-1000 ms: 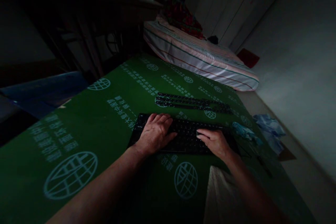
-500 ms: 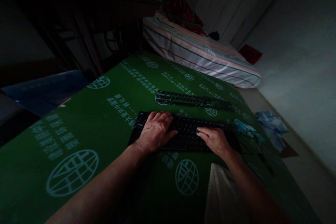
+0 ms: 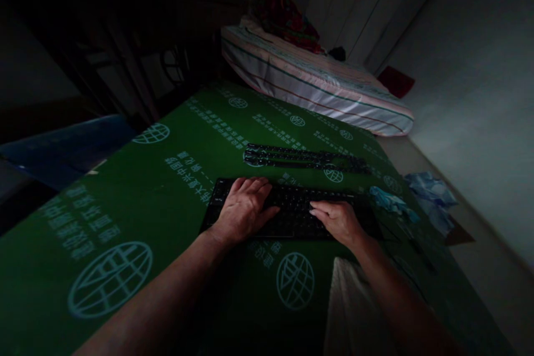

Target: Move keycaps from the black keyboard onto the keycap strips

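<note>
A black keyboard (image 3: 287, 228) lies on the green board in front of me. My left hand (image 3: 246, 206) rests flat over its left part, fingers stretched toward the far edge and thumb out to the right. Over the right-middle keys, my right hand (image 3: 337, 219) has its thumb and forefinger brought together, their tips down at the keys. Whatever is between those tips is too small and dark to make out. Beyond the keyboard, rows of loose black keycaps (image 3: 283, 157) are laid out on the board.
The printed green board (image 3: 208, 139) spans the work area. Right of the keyboard lie a crumpled light-blue cloth or wrapper (image 3: 392, 203) and a dark thin tool (image 3: 417, 247). A mattress (image 3: 317, 89) stands behind, and a dark table frame (image 3: 125, 61) at the left.
The view has shifted very slightly. Both hands keep their places on the keyboard, with hardly any change in the right fingertips.
</note>
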`<move>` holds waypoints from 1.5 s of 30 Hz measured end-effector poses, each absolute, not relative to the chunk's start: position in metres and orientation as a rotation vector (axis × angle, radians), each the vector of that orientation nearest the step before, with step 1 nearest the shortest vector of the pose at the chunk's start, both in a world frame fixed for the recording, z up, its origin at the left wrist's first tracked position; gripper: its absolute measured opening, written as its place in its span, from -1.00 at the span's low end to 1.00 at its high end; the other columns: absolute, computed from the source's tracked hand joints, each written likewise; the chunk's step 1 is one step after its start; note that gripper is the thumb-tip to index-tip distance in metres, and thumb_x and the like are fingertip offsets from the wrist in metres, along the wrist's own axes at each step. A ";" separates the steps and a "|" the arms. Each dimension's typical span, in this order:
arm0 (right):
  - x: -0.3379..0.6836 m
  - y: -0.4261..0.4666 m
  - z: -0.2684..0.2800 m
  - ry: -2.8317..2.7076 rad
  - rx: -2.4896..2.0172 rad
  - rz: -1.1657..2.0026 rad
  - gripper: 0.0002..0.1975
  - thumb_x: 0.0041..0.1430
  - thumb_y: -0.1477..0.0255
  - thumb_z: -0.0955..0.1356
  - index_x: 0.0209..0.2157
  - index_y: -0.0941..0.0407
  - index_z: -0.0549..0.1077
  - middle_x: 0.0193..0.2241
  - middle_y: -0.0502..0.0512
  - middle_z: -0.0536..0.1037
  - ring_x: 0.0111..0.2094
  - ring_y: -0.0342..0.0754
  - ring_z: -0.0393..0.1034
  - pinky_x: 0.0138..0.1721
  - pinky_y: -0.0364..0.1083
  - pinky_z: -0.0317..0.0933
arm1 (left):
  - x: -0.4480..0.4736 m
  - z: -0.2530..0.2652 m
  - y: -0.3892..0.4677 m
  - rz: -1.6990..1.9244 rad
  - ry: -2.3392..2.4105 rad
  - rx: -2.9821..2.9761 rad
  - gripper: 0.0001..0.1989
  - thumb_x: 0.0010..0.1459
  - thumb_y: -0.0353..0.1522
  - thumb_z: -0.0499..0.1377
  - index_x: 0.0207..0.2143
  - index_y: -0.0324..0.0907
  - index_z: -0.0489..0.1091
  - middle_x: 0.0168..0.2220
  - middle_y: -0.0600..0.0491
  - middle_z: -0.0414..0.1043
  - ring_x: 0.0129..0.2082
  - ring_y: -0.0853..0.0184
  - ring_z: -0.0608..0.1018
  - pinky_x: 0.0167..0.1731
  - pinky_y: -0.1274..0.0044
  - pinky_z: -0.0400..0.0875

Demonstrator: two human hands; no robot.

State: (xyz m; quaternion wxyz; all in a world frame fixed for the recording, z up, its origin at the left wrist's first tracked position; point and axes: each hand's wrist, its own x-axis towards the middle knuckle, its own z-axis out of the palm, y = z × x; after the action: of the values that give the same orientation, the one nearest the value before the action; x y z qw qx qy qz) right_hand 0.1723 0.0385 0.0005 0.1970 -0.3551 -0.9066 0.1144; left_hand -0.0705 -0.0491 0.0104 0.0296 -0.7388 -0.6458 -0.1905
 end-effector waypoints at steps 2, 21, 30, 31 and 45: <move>0.172 0.038 0.000 -2.561 -0.995 0.284 -0.80 0.11 0.45 0.35 -0.21 0.01 0.55 -0.28 0.02 0.62 -0.30 -0.08 0.54 -0.21 -0.15 0.40 | -0.071 0.010 -0.049 -0.603 -1.983 -2.281 -0.54 0.13 -0.13 0.12 -0.02 -0.23 0.33 0.04 -0.12 0.37 0.01 0.12 0.38 0.05 0.27 0.16; 0.164 0.001 0.015 -2.695 -1.065 -0.613 -0.69 0.23 0.28 0.27 -0.06 0.11 0.45 -0.45 0.11 0.48 -0.35 -0.03 0.29 -0.26 -0.03 0.01 | -0.073 0.006 -0.048 -0.636 -1.953 -2.287 -0.54 0.14 -0.11 0.09 -0.02 -0.23 0.34 0.04 -0.14 0.37 0.01 0.10 0.39 0.05 0.24 0.18; 0.162 -0.006 0.003 -2.606 -1.140 -0.572 -0.62 0.23 0.22 0.26 -0.03 0.14 0.43 -0.42 0.13 0.44 -0.33 0.02 0.22 -0.32 -0.01 0.01 | -0.073 0.006 -0.047 -0.609 -1.965 -2.288 -0.54 0.15 -0.11 0.08 -0.01 -0.20 0.32 0.05 -0.12 0.36 0.04 0.11 0.38 0.06 0.25 0.16; 0.162 -0.006 0.003 -2.601 -1.154 -0.559 -0.62 0.23 0.22 0.26 -0.03 0.14 0.43 -0.42 0.13 0.43 -0.33 0.02 0.22 -0.32 -0.01 0.01 | -0.073 0.006 -0.047 -0.610 -1.962 -2.285 -0.54 0.15 -0.10 0.07 -0.01 -0.20 0.32 0.05 -0.12 0.36 0.04 0.12 0.38 0.06 0.25 0.16; 0.157 -0.009 0.001 -2.593 -1.201 -0.518 -0.59 0.23 0.20 0.24 -0.01 0.16 0.41 -0.39 0.17 0.44 -0.31 0.04 0.23 -0.31 0.01 0.09 | -0.076 0.004 -0.045 -0.586 -1.933 -2.275 -0.53 0.17 -0.09 0.03 0.00 -0.22 0.31 0.04 -0.13 0.37 0.03 0.11 0.39 0.04 0.26 0.17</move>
State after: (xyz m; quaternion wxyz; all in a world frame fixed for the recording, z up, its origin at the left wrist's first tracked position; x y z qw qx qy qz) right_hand 0.1566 -0.0087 0.0012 0.1182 -0.4107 -0.8865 -0.1771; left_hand -0.0762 -0.0455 0.0041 0.0497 -0.7469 -0.6345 -0.1923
